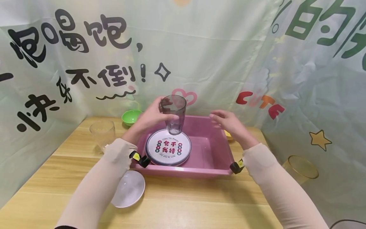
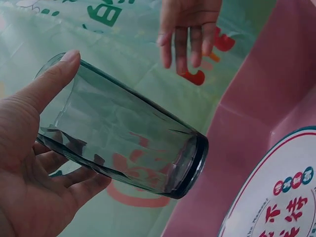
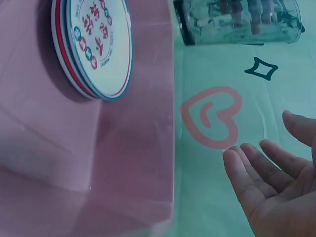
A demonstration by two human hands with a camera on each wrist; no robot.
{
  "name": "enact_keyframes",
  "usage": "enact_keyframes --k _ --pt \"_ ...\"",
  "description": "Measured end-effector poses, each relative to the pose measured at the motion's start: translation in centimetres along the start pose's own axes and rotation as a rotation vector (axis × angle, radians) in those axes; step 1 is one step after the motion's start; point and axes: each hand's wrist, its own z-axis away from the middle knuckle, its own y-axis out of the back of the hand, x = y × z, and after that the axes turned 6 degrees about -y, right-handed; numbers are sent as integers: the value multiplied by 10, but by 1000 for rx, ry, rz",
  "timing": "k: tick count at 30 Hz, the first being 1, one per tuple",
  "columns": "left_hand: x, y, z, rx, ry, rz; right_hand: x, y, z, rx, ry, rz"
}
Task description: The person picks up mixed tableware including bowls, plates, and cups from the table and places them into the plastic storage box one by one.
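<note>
- The left hand (image 1: 151,117) grips a smoky grey glass (image 1: 173,114), thumb on one side and curled fingers on the other (the left wrist view shows this grip plainly).
- The glass stands upright in the air, its base just above the stack of plates (image 1: 168,151) inside the pink tub (image 1: 211,152).
- The right hand (image 1: 226,122) hovers over the tub's far right part, near the glass but apart from it, fingers straight and a little spread, holding nothing.
- The top plate is white with red lettering and lies in the left half of the tub.
- On the wooden table (image 1: 183,200) a small white dish (image 1: 130,189) lies in front of the tub, partly under the left sleeve.
- A clear cup (image 1: 102,133) and a green bowl (image 1: 131,117) stand left of the tub.
- A gold-rimmed cup (image 1: 300,168) is at the right edge.
</note>
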Motion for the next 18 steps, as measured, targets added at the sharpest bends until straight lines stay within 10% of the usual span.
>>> enact_keyframes --k 18 --pt "-34 -27 -28 21 -22 -4 0 -27 -20 -32 81 -342"
